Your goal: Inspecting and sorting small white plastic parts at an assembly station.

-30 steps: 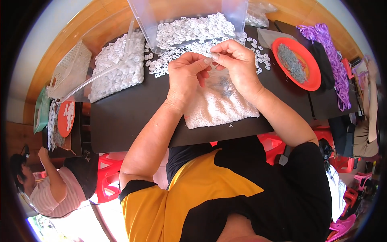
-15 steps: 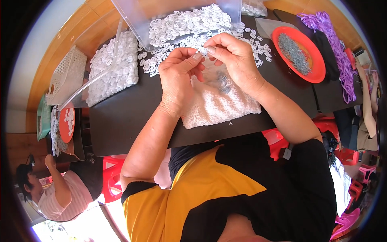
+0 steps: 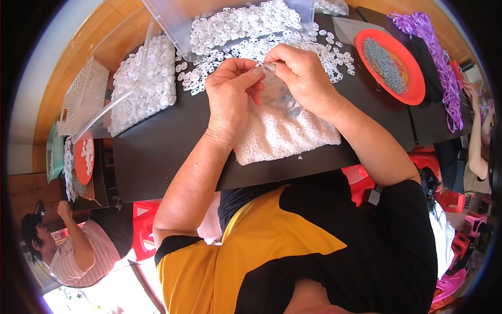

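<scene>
My left hand (image 3: 230, 97) is closed in a pinch, with a small white plastic piece (image 3: 259, 66) mostly hidden between thumb and fingertips. Right against it, the thumb and forefinger of my right hand (image 3: 303, 76) are pressed together; whatever they hold is too small to make out. Both hands are raised over a pale pink towel (image 3: 282, 144) on which thin grey metal pieces (image 3: 291, 109) lie in a small heap. Just beyond my fingers, loose white oval pieces with two holes (image 3: 196, 81) are spread over the dark table (image 3: 167, 162).
A clear plastic bin (image 3: 175, 34) of white pieces stands tilted at the back. Left of it lies a full clear bag (image 3: 144, 86). To the right are a red plate (image 3: 417, 89) of grey metal pieces and purple ribbons (image 3: 448, 91). Another person (image 3: 86, 246) sits at far left.
My fingertips have drawn closer together at the white piece, and the right hand's fingers have curled in more. The view has shifted slightly.
</scene>
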Motion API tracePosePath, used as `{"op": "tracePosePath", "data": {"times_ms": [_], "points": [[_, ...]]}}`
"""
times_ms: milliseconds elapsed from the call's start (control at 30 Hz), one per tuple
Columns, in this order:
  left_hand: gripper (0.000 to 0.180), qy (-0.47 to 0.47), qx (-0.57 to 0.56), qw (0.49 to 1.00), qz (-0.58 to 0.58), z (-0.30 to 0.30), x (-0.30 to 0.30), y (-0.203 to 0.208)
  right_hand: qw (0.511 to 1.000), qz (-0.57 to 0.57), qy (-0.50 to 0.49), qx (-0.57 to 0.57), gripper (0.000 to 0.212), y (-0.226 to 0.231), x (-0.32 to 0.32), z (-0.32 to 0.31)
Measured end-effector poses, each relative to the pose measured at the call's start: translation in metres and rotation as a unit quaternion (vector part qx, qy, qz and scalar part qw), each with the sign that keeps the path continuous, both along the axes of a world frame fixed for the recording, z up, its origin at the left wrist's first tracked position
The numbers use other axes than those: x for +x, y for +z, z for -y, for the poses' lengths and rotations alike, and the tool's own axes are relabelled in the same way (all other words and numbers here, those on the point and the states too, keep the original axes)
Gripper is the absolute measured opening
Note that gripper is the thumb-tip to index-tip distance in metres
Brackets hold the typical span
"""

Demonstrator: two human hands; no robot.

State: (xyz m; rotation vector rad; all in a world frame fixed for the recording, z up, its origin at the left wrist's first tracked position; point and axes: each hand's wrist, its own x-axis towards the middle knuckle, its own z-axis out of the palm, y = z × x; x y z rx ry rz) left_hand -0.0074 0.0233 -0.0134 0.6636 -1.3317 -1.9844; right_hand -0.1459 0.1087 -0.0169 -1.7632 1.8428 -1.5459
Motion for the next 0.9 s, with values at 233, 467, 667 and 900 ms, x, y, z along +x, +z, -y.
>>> {"op": "tracePosePath", "data": {"times_ms": [233,467,667,900], "points": [[0.004,0.02,-0.014,1.0,0.005,-0.0052,0.0002,-0.0016,1.0,0.012,-0.024,-0.006,0.009,-0.0038,0.0081,-0.0007],[0.005,0.038,-0.003,0.999,0.013,-0.0022,0.0007,-0.0002,0.993,0.11,-0.031,0.011,0.006,-0.0054,0.0089,0.0008],[0.006,0.034,-0.002,0.999,0.016,-0.003,0.0007,-0.0007,0.994,0.1,-0.032,0.009,0.008,-0.0078,0.0087,0.0017],[0.004,0.045,-0.02,0.998,0.042,-0.0077,-0.0003,0.0,0.997,0.063,-0.042,0.013,0.009,-0.0046,0.0097,0.0001]]}}
